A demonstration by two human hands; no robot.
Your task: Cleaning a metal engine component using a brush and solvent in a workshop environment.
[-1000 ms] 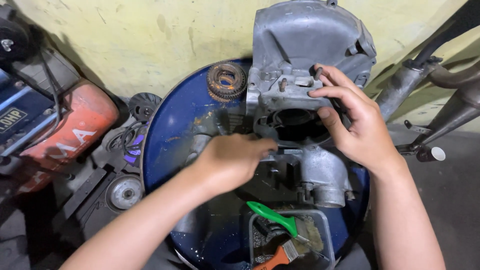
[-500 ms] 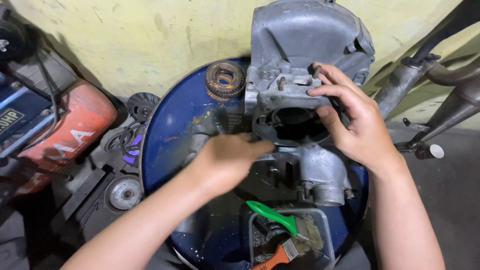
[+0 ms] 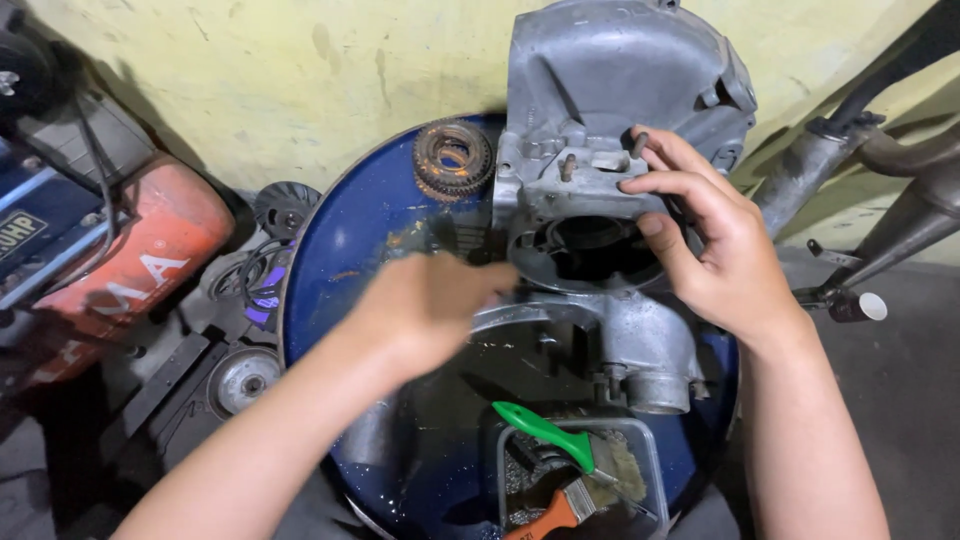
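The engine case on the blue drum is gripped at its top by the right hand, while the blurred left hand, grip unclear, is held at its opening, so steady holding seems needed next.

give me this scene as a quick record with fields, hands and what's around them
surface: round blue drum top
main part: grey metal engine casing
right hand: grips casing's right side
left hand: blurred, at casing's left edge
gear: rusty gear left of casing
tub: clear container with green-handled brush and orange-handled brush
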